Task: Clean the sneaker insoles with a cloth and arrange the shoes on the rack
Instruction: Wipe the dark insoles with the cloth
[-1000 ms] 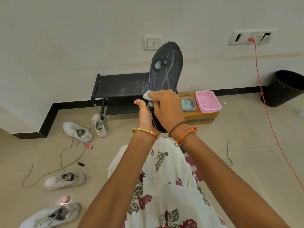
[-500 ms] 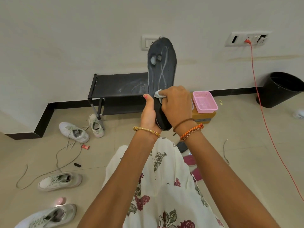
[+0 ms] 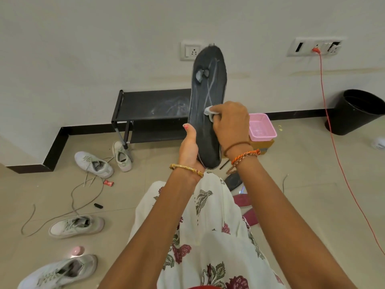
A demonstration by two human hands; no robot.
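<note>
Nearest the camera, a lap in white floral cloth (image 3: pixel 208 236) is seen, with both forearms reaching forward over it. One black insole (image 3: pixel 208 113) is held upright in front of the person. Its heel end is gripped by the left hand (image 3: pixel 190 147), the thumb laid along the left edge and the fingers hidden behind. A small pale cloth (image 3: pixel 209 111) is pinched in the curled fingers of the right hand (image 3: pixel 231 124) and pressed against the insole's mid section. Pale streaks and two small worn spots are visible near the insole's toe end.

On the floor to the left, four white sneakers are counted: one at the bottom corner (image 3: pixel 60 272), one further up (image 3: pixel 77 226), and two near the rack's leg (image 3: pixel 93 164) (image 3: pixel 121 156). Loose laces are strewn between them. A second dark insole (image 3: pixel 233 181) is partly seen beside the right forearm.

Further off, one black shoe rack (image 3: pixel 150 107) is set against the wall, its top shelf bare and smeared. One pink basket (image 3: pixel 261 127) rests on a cardboard box (image 3: pixel 264 146) just right of it. One black bin (image 3: pixel 358 111) stands at the far right.
</note>
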